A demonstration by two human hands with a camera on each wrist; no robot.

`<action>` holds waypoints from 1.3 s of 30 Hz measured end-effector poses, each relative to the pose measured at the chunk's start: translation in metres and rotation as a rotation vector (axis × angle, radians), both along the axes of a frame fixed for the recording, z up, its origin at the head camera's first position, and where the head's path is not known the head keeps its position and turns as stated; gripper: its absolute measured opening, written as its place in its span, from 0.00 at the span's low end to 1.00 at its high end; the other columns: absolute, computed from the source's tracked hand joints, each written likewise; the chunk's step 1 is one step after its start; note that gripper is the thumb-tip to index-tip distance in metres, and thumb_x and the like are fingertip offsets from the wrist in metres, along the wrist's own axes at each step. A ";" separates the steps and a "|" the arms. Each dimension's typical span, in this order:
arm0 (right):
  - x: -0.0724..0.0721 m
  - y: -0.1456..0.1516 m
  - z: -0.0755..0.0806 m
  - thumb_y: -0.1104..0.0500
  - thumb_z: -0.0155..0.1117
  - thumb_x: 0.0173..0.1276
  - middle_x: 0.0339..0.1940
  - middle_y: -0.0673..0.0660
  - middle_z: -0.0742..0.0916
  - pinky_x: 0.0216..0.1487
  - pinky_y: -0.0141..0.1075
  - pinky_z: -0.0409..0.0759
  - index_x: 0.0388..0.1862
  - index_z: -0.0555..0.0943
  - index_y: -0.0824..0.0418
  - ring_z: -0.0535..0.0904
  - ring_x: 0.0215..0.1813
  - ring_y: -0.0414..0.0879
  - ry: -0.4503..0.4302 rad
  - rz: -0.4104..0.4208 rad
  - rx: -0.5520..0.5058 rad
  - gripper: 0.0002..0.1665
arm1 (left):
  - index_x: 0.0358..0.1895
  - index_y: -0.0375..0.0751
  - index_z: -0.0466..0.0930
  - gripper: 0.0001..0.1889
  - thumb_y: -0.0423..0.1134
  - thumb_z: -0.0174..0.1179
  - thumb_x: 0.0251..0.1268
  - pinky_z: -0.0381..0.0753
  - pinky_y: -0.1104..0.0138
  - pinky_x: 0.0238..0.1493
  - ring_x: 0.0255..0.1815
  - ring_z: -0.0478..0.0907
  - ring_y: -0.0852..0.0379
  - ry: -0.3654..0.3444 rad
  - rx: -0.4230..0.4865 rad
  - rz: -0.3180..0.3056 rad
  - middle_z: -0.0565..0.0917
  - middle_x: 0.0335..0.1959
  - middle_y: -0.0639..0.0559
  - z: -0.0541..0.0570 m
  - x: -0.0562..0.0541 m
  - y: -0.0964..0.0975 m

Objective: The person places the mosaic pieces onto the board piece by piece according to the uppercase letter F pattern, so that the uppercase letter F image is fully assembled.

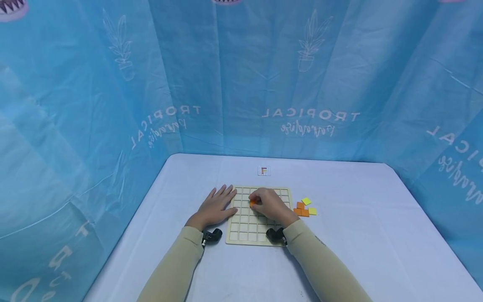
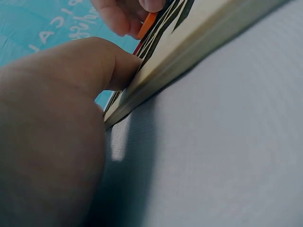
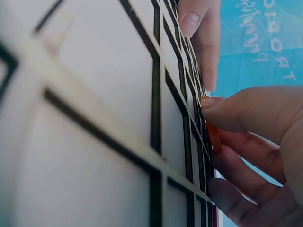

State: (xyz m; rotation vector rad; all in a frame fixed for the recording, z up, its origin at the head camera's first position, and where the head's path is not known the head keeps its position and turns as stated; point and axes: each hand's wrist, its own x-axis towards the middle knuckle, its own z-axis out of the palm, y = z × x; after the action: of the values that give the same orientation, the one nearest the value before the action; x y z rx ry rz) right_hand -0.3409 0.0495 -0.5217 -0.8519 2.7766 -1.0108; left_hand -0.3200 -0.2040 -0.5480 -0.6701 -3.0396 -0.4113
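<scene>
A square board with a raised grid (image 1: pixel 244 227) lies on the white table. My left hand (image 1: pixel 215 208) rests along its left edge, fingers spread and thumb on the rim. Over the upper middle of the grid, my right hand (image 1: pixel 271 205) pinches a small orange square tile (image 1: pixel 252 203). In the right wrist view the orange tile (image 3: pixel 214 135) stands between thumb and fingers, right at the grid bars. The right hand covers some cells behind it. A thin red edge (image 3: pixel 214 216) shows at the board's far side in that view.
Right of the board lie loose orange tiles (image 1: pixel 305 213) and two yellow tiles (image 1: pixel 306 201). A small card with a coloured grid pattern (image 1: pixel 264 170) lies beyond the board. Blue printed curtains (image 1: pixel 241 84) hang around the table's back and sides.
</scene>
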 end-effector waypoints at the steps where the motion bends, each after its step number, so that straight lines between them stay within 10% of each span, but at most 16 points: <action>1: 0.000 0.000 0.000 0.63 0.75 0.72 0.52 0.52 0.88 0.58 0.43 0.83 0.57 0.88 0.62 0.82 0.51 0.44 0.003 -0.002 -0.003 0.16 | 0.86 0.46 0.55 0.41 0.65 0.47 0.79 0.39 0.47 0.82 0.85 0.44 0.46 0.001 -0.003 -0.001 0.54 0.86 0.48 0.000 0.000 0.000; 22: -0.001 0.036 0.005 0.64 0.74 0.71 0.47 0.50 0.87 0.50 0.42 0.84 0.53 0.90 0.60 0.81 0.45 0.44 0.039 -0.039 -0.081 0.12 | 0.86 0.48 0.54 0.42 0.66 0.46 0.78 0.39 0.48 0.82 0.86 0.43 0.47 0.000 -0.020 0.012 0.53 0.86 0.49 -0.001 -0.001 0.001; 39: -0.007 0.124 0.008 0.61 0.73 0.72 0.49 0.56 0.86 0.49 0.46 0.85 0.55 0.88 0.60 0.82 0.48 0.52 -0.094 -0.325 -0.069 0.14 | 0.86 0.48 0.54 0.42 0.66 0.47 0.78 0.37 0.49 0.82 0.86 0.43 0.48 -0.001 -0.009 0.025 0.53 0.86 0.50 -0.002 -0.001 0.002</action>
State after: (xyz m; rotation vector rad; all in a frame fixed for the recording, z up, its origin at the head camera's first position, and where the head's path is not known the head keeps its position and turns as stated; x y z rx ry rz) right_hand -0.3477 0.1732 -0.5134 -0.3514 2.8709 -1.1621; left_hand -0.3212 -0.2016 -0.5502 -0.6326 -3.0497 -0.3974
